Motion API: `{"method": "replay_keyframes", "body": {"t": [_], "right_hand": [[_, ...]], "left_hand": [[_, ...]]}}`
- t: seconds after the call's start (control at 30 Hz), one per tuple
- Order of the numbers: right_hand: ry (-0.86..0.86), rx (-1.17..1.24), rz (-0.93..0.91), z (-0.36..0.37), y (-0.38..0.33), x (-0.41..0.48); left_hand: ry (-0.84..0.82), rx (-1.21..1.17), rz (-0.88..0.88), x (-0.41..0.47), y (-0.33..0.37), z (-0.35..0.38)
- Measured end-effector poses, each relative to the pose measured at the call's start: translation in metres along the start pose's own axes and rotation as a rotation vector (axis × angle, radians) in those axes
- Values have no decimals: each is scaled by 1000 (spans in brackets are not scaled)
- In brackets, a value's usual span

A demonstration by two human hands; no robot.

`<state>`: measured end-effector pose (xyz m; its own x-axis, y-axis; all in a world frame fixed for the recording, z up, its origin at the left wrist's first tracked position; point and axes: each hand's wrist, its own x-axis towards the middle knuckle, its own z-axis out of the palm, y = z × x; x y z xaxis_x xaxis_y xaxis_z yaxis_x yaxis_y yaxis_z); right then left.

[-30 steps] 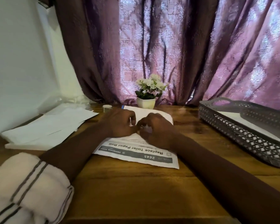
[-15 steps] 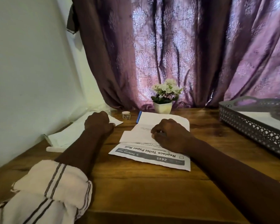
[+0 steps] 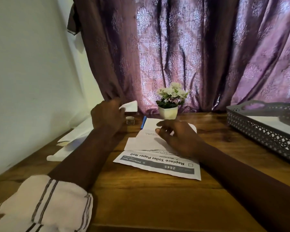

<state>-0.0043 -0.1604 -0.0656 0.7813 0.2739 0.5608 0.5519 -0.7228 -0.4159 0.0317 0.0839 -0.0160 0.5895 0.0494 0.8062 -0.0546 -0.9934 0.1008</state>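
Left hand (image 3: 107, 115) raised paper (image 3: 130, 106); sheet (image 3: 157, 166) reads "Replace Toilet Paper Roll".

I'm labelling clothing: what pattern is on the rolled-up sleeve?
The sleeve is white with thin dark stripes, seen best in the head view, lower left.

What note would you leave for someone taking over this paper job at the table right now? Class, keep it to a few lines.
Left hand grips a white paper piece above the far left of the table.
Right hand, fingers relaxed, rests on the folded sheet, which lies on the printed sheet.
A white paper pile lies to the left; the grey basket on the right holds a sheet.
Done: one sheet folded.
Left: probably bring the white paper piece and the folded sheet together; where they end up, I cannot tell.
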Motion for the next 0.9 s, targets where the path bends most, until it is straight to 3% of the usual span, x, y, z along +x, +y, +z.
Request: {"method": "replay_keyframes", "body": {"t": [0.13,0.23,0.33,0.4,0.5,0.63,0.73,0.8,0.9], "right_hand": [[91,525,143,-8,-6,3],[142,797,289,-15,0,3],[277,839,369,-21,10,1],[324,888,445,-29,15,0],[220,1145,593,-34,14,-2],[256,1018,456,-25,15,-3],[368,1039,476,-25,16,-4],[484,1060,501,-28,22,0],[578,1215,541,-39,29,4]], "left_hand": [[213,-191,326,-15,52,-8],[146,-249,561,-30,75,10],[123,-307,681,-35,80,20],[113,-369,689,-34,77,22],[126,-390,695,-33,72,25],[83,-476,803,-38,81,27],[13,-479,847,-36,84,29],[9,-451,772,-32,77,30],[-34,-432,458,-27,63,35]]}}
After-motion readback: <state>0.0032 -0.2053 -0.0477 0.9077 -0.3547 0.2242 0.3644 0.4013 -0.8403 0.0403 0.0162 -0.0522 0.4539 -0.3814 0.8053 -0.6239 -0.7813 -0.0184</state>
